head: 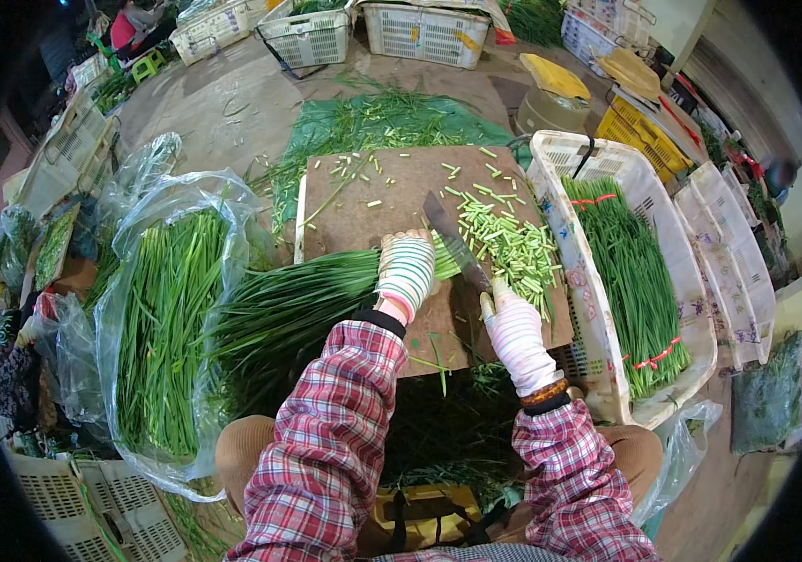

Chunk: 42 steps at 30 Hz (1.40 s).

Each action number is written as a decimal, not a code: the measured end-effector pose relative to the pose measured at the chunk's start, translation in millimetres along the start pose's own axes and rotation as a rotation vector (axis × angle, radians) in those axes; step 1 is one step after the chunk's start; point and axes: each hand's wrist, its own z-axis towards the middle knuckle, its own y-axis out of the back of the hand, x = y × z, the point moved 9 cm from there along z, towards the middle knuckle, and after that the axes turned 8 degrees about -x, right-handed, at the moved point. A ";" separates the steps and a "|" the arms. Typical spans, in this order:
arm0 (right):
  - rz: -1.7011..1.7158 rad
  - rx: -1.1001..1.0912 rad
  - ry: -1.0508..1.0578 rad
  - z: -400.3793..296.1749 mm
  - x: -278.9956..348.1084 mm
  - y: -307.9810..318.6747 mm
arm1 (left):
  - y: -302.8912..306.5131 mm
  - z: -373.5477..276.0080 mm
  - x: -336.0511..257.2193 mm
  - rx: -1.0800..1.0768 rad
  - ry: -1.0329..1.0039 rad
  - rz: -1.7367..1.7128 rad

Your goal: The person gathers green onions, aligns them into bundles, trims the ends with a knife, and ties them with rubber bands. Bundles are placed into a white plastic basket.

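Note:
My left hand, in a striped glove, is closed around a bunch of long green garlic chives lying across a brown board. The leaves trail off to the left, and the pale stem ends show just right of my fingers. In my gloved right hand is the handle end of a cleaver-like knife; its blade slants up and left beside the stem ends. Short cut stem pieces lie heaped right of the blade, with a few scattered at the board's far edge.
An open plastic bag of chives stands left. At right, a white crate holds chives tied with red bands. Green sheeting with scraps lies beyond the board, near a lidded bucket. Another person sits at the far left.

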 end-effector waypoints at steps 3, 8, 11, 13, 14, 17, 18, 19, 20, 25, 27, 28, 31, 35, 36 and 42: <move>0.019 0.007 0.008 -1.1 8.1 4.1 | -4.6 1.4 -0.3 -0.041 -0.006 -0.004; 0.077 0.114 -0.027 13.0 5.5 -14.9 | -12.6 4.0 1.7 0.017 0.018 -0.022; 0.099 0.124 -0.054 34.4 2.3 -32.8 | -2.9 7.9 2.0 0.094 0.065 -0.057; 0.054 0.159 -0.031 33.3 2.1 -33.8 | -2.6 6.4 0.7 0.132 0.048 -0.056; 0.060 0.167 -0.004 30.7 0.8 -30.0 | -5.6 7.4 0.6 0.114 0.043 -0.055; 0.078 0.273 0.008 21.0 4.6 -16.9 | -15.8 4.1 6.6 0.101 0.042 -0.047; 0.067 0.268 -0.023 18.6 3.8 -11.4 | -3.1 3.0 1.7 0.115 0.032 -0.056; 0.055 0.264 -0.054 16.7 3.8 -10.7 | 2.2 2.9 -2.4 0.129 0.024 -0.065; 0.039 0.234 -0.072 18.5 2.3 -22.1 | -4.6 5.8 -2.0 0.118 0.036 -0.071; 0.048 0.197 -0.056 41.4 -0.6 -94.9 | -23.4 8.5 0.2 0.119 0.038 -0.041; 0.042 0.231 -0.061 41.9 -4.1 -101.0 | -4.6 5.1 -6.2 0.199 0.057 -0.065; 0.033 0.242 -0.058 43.4 -3.9 -96.9 | 2.7 3.1 -6.8 0.220 0.059 -0.094; 0.062 0.259 -0.064 38.3 3.0 -75.1 | 9.5 -3.6 5.6 0.275 0.068 -0.115; -0.085 0.106 -0.016 31.8 -12.7 -40.1 | 25.4 -18.9 33.1 0.448 0.075 -0.171; -0.193 0.122 -0.008 32.0 -11.9 -42.2 | 23.2 -19.5 37.2 0.459 0.097 -0.159; -0.232 0.089 0.044 24.3 -11.1 -62.3 | 61.4 -36.5 27.5 0.241 0.001 -0.343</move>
